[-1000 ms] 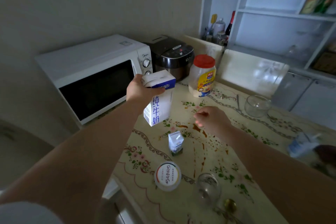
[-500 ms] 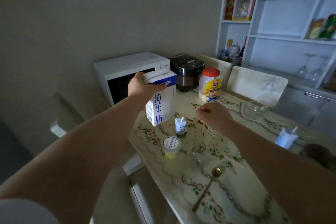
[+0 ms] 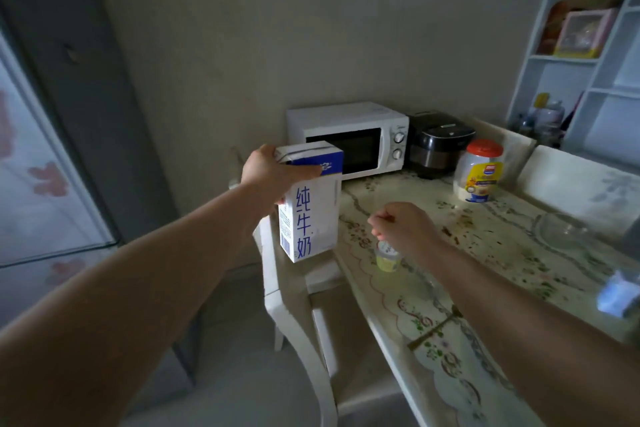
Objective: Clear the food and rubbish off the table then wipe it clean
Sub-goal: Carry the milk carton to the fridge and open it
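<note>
Left grip (image 3: 273, 173) is clasping the milk carton (image 3: 308, 215) by its top, hanging it near upright just off the desk's (image 3: 512, 239) left edge; right grip (image 3: 405, 229) is hovering clenched over the desk. Carrying it level, squeezing lightly, is looking wisest.

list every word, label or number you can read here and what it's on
"纯牛奶": blue characters running down the front of the tall white milk carton that the left hand grips.
Blue band at the carton's top: logo too blurred to read.
Yellow label on the red-lidded clear plastic jar: too blurred.
Lid of the small yellow cup: too blurred.
Panel of the white microwave: too small.
</note>
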`<state>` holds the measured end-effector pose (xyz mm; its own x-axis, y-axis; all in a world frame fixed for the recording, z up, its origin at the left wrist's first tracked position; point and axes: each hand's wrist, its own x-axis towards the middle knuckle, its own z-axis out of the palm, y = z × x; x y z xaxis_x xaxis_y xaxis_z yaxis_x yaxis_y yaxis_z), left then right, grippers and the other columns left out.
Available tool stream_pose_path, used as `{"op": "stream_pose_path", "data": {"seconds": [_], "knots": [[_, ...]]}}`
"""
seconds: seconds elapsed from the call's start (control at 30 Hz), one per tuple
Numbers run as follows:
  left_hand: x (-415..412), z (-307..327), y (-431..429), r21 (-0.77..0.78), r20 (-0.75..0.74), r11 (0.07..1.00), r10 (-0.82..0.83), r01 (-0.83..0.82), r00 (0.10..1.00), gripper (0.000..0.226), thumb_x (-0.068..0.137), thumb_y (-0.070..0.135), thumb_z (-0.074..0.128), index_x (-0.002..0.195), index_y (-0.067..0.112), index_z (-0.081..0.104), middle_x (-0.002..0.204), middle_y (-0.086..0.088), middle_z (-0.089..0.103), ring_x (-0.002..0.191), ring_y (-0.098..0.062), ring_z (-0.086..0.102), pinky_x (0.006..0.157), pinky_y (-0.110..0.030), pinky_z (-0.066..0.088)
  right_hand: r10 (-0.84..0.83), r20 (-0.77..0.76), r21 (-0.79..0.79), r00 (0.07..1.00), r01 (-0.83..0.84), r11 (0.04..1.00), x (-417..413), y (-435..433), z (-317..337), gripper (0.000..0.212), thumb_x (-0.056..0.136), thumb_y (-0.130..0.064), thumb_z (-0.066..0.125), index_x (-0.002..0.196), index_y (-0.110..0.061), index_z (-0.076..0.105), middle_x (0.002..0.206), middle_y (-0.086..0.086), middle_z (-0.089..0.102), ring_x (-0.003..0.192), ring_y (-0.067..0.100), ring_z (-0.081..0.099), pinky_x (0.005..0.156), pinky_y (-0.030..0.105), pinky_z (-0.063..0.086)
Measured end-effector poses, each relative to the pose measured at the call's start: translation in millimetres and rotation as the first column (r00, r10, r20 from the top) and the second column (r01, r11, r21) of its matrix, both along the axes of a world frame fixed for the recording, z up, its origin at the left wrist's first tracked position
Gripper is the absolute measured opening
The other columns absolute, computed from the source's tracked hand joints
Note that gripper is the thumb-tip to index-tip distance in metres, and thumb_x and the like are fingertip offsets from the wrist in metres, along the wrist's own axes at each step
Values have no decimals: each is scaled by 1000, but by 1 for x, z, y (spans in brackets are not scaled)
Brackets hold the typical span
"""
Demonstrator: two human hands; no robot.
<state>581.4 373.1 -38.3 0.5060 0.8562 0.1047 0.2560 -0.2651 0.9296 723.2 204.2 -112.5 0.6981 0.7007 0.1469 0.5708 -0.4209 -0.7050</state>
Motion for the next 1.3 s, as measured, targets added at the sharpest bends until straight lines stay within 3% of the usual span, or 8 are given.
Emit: {"op": "stream_pose_path", "data": {"seconds": [0.13,0.27,0.5,0.63,0.8,1.0,1.17,1.3], "knots": [[-50,3,9,-13,6,998,66,-66,998,56,61,28,90,104,13,57,86,0,69,76,-17,70,65,-43,61,73,25,-34,997,-72,997,-32,27,-1,20,87,-29,53,73,-23,65,81,-5,70,82,16,67,82,38,53],[-110,-2,26,-23,16,990,139,-138,990,58,58,28,91,104,15,58,92,-3,71,81,-21,71,68,-47,61,143,20,-46,990,-142,989,-72,58,-3,22,89,-28,52,70,-25,62,76,-7,68,80,14,66,73,27,47],[-239,-12,62,-60,-19,957,282,-283,959,57,59,28,91,103,14,58,91,-2,71,77,-17,70,60,-37,60,274,-57,-58,960,-277,959,-178,124,-7,20,86,-32,53,79,-20,67,78,-4,71,79,17,67,78,37,53],[-319,-20,82,-37,-57,931,360,-363,931,47,59,29,90,91,19,56,88,-3,71,77,-18,69,68,-45,61,341,-70,-61,937,-346,936,-251,158,-10,25,86,-32,51,70,-19,64,76,1,70,79,20,66,79,40,54],[-417,-27,102,-22,-76,892,448,-451,891,57,56,32,91,99,16,59,88,-3,71,79,-21,70,68,-49,61,394,-146,-19,908,-401,916,-341,192,-9,20,95,-27,51,85,-13,60,82,-2,65,80,13,62,59,20,42],[-519,-34,116,2,-84,841,539,-541,838,49,57,32,91,88,21,55,85,0,68,77,-19,67,67,-48,61,424,-106,18,899,-425,905,-416,262,-28,23,74,-42,57,60,-25,58,75,3,70,82,30,68,77,46,55],[-591,-38,123,-47,-43,761,646,-647,762,49,56,30,92,88,27,54,87,2,67,79,-19,66,70,-48,60,514,-3,-43,858,-513,857,-494,287,-3,22,88,-34,56,73,-19,64,69,-6,65,63,16,64,52,20,41],[-639,-44,134,-36,-52,674,736,-737,675,49,58,31,90,92,19,57,84,1,67,76,-15,65,67,-43,61,570,86,-86,817,-564,821,-541,326,-2,20,86,-36,52,83,-21,66,87,-4,71,85,21,66,74,29,50]]}}
